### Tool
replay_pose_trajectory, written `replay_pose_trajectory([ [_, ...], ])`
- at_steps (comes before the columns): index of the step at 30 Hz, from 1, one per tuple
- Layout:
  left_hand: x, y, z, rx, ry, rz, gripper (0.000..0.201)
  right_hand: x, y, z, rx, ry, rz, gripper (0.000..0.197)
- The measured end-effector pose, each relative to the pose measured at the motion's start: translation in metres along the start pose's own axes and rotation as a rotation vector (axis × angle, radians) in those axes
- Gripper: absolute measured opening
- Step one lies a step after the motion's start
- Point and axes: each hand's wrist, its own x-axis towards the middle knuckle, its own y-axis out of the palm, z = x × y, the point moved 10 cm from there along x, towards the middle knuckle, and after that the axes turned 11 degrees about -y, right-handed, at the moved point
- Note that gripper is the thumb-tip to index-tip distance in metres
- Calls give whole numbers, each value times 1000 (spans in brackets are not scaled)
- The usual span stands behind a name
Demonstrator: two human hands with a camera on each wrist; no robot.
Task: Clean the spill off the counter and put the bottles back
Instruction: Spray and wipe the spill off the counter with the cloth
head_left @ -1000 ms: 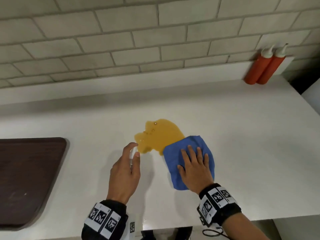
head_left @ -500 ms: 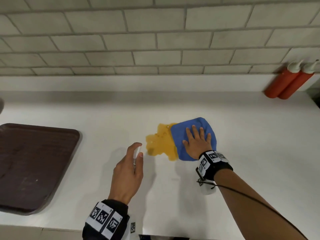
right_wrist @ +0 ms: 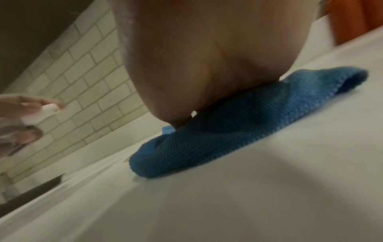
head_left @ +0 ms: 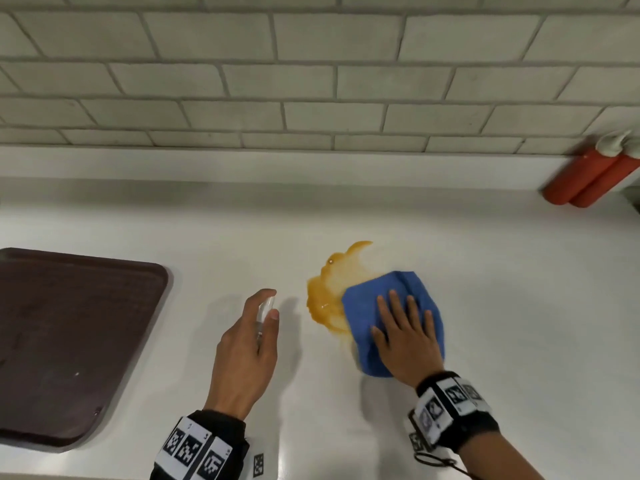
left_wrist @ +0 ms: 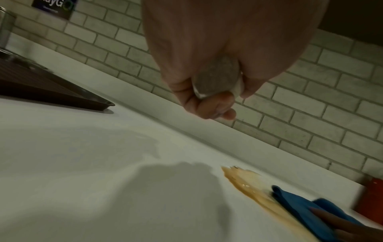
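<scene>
Left hand [head_left: 247, 355] still grips spray bottle [head_left: 263, 311] above counter [head_left: 519, 306]. Right hand [head_left: 405, 337], fingers flat, presses cloth [head_left: 363, 306]; cloth dragged back toward person, smearing spill [head_left: 332, 289] wider. Red bottles [head_left: 585, 178] unmoved at wall.

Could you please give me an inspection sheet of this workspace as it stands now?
Surface: white counter, orange spill partly wiped, smeared.
Job's things: blue cloth lies on the spill's right edge; small spray bottle in hand; two red bottles at the back right by the wall.
Clutter: brown tray at left.
Hands: left hand grips the spray bottle; right hand presses flat on the cloth.
Cables: thin cord hangs from the right wristband.
Surroundings: tiled wall behind.
</scene>
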Motion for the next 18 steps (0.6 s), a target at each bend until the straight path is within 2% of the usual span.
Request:
replay_pose_trajectory([
  [2,3,-2,3,-4,2,11,29,-5,-8,-20,10,46,23,79],
  [4,6,-3,5,-7,2,21,29,6,-16,-38,46,102,8,68],
  [9,10,-7,11,-9,-9,55,29,73,-46,-37,89,177,-1,64],
  [14,14,-18,19,-5,-27,60,31,132,-59,21,37,79,64,63],
  [18,20,-25,30,-15,-55,59,31,127,-42,97,-10,-125,61,63],
])
